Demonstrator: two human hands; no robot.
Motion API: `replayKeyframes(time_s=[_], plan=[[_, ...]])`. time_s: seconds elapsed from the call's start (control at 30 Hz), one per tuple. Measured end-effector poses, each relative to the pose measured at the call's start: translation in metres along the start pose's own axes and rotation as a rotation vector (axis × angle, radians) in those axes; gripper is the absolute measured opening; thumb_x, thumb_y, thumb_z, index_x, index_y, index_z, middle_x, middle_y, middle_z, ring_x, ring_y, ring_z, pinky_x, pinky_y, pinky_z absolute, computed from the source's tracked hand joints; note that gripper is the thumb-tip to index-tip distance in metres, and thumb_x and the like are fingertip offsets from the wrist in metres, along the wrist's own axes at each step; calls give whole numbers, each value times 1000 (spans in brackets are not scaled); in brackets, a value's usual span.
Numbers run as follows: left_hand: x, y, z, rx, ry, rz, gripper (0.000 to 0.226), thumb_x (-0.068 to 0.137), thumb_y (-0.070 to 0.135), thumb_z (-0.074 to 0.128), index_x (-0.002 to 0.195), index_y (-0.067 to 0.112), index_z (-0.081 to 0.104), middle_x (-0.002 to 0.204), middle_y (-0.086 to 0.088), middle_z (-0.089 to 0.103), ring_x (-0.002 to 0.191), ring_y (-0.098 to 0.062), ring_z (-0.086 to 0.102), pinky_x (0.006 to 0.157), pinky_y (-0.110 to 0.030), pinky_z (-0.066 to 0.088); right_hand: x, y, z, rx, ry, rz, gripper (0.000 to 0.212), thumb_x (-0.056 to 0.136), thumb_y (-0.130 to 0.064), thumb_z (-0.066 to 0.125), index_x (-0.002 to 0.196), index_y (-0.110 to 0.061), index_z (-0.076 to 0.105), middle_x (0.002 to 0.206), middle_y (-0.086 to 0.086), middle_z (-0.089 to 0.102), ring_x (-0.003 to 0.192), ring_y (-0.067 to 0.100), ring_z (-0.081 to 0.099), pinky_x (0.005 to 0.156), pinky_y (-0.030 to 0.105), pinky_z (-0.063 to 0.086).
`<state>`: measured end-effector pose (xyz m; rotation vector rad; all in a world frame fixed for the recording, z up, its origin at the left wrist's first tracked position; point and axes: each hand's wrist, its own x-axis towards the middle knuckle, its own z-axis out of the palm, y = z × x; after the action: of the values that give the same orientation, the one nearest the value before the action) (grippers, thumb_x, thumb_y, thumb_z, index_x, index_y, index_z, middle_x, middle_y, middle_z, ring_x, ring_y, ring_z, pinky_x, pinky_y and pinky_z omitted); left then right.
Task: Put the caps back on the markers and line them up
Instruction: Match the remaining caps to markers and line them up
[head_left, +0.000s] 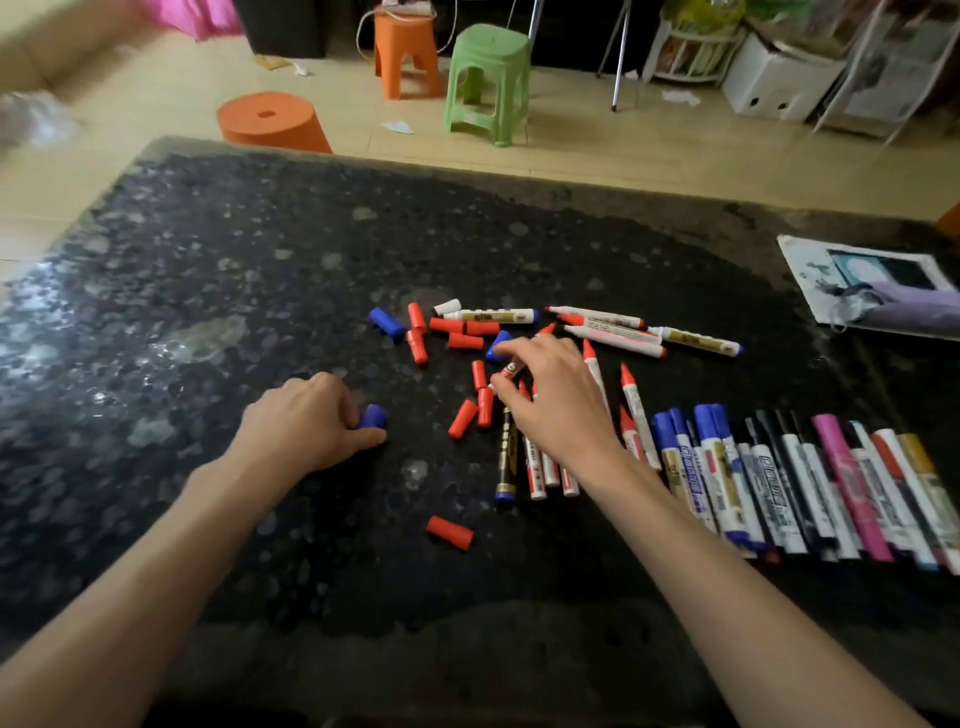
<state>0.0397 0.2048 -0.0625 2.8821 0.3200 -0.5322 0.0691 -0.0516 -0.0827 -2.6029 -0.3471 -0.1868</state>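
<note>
Head view: my left-hand grip (306, 423) pinches a blue plastic cap (374, 416), and my right-hand grip (558, 402) holds a white red-labelled marker (512, 369). There is open room toward the speckled black counter's (208, 312) left edge. Labels unreadable.

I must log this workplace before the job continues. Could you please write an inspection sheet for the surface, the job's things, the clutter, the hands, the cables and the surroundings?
Surface: dark speckled stone table, glossy, with pale smudges.
Job's things: capped markers lie in a row at the right; uncapped markers lie loose farther back; red caps are scattered in the middle.
Clutter: printed sheet at the far right, with a purple thing on it.
Hands: left hand grips a blue cap; right hand pinches a marker.
Cables: white cable beside the orange stool.
Surroundings: tiled floor, green stool, white box.
</note>
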Motion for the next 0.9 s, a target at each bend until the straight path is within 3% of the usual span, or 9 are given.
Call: replayKeyframes(time_s=[0.27, 0.37, 0.47, 0.6, 0.9], plan=[[4, -3, -9, -190, 115, 113, 29, 82, 50, 79, 95, 33, 58, 93, 11, 70, 88, -15, 63, 73, -30, 42, 46, -13, 26, -97, 54, 60, 32, 93, -35, 71, 122, -22, 71, 117, 2, 65, 114, 24, 54, 100, 38, 46], [6, -3, -9, -204, 112, 129, 33, 86, 48, 76, 112, 32, 65, 101, 9, 73, 92, -15, 69, 77, -29, 45, 51, -23, 31, -124, 28, 40, 33, 92, -37, 71, 123, -24, 70, 120, 4, 63, 116, 26, 53, 99, 39, 46], [8, -4, -8, -186, 113, 129, 38, 90, 47, 73, 123, 33, 65, 115, 7, 73, 100, -18, 69, 79, -31, 45, 58, -18, 23, -131, 77, 109, 33, 94, -27, 70, 127, -25, 68, 125, 4, 63, 120, 25, 53, 101, 38, 45], [10, 1, -8, -190, 146, 148, 34, 91, 43, 72, 122, 33, 64, 123, 5, 70, 109, -21, 66, 81, -33, 45, 58, 16, -3, -134, 82, 216, 39, 95, -15, 70, 132, -26, 65, 130, 3, 62, 126, 23, 52, 106, 38, 45], [9, 48, -5, -302, 247, 295, 31, 89, 40, 74, 118, 32, 68, 113, 3, 72, 104, -24, 67, 88, -41, 51, 38, 97, -67, -130, 116, 403, 42, 91, -10, 75, 130, -25, 67, 129, 4, 63, 126, 24, 57, 108, 42, 47]])
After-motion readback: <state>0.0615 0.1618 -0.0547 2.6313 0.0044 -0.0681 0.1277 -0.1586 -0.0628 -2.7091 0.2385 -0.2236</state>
